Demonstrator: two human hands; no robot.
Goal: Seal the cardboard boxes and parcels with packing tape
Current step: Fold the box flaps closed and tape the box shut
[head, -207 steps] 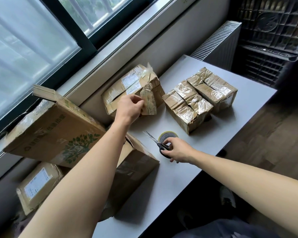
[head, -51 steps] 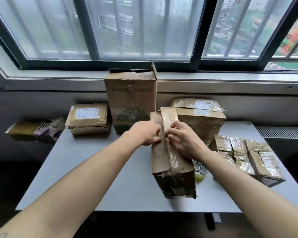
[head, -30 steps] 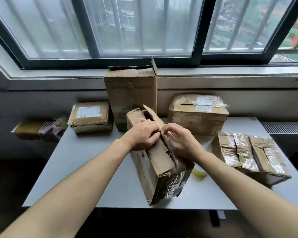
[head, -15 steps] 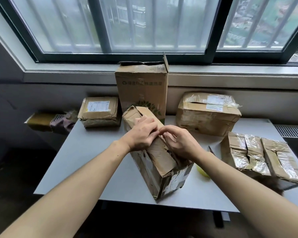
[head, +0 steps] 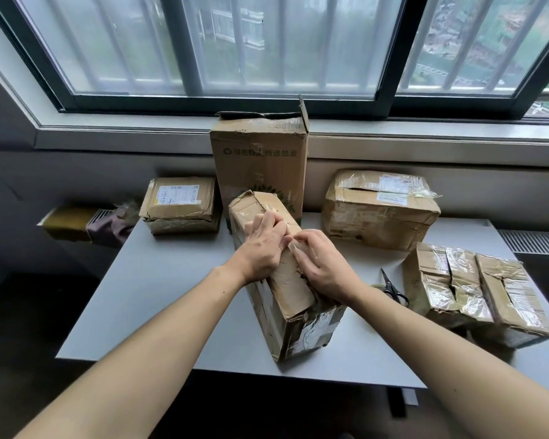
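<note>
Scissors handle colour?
Black; the scissors show best in the head view.

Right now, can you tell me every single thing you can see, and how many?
middle box: 1, brown, table centre, under both grips
tall box: 1, brown with green print, behind it, flap up
labelled parcel: 1, brown, back left
wide box: 1, brown, taped, back right
shiny-taped boxes: 2, brown, right edge
scissors: 1, black, right of middle box
table: 1, grey
window: 1, dark frame, behind
left grip: 1, curled over middle box top
right grip: 1, curled on its right side
</note>
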